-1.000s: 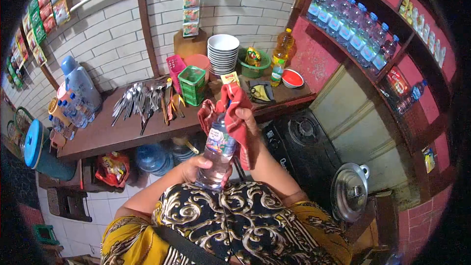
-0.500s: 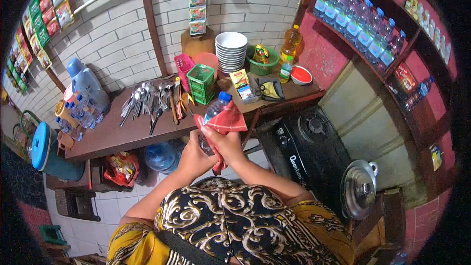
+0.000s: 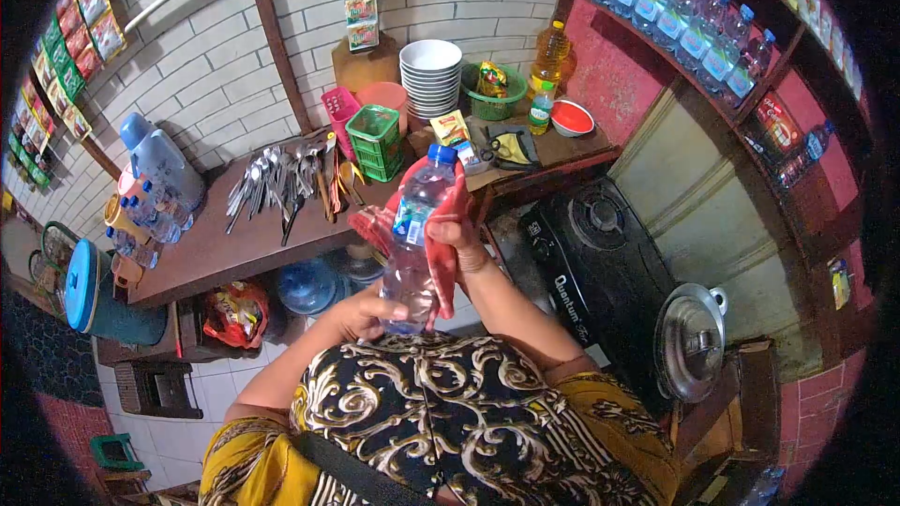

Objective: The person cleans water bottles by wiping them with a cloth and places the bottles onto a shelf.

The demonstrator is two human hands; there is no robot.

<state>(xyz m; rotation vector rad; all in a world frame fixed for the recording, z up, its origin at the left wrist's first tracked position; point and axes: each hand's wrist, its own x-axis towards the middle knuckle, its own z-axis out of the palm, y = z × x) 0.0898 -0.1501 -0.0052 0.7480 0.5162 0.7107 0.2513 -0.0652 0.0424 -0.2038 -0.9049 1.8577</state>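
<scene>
Near centre: one clear, blue-capped plastic bottle (image 3: 410,267), tilted, left hand (image 3: 368,312) clasped round its base, right hand (image 3: 457,237) clamping one red cloth (image 3: 442,272) against it | right: one lidded silver metal pot (image 3: 689,342), contents hidden from me | far: one round green plastic basket (image 3: 497,109) holding a yellow packet (image 3: 492,81)

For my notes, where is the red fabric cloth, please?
Near the head view's centre, the cloth is in the right hand, against the clear blue-capped plastic bottle.
</scene>
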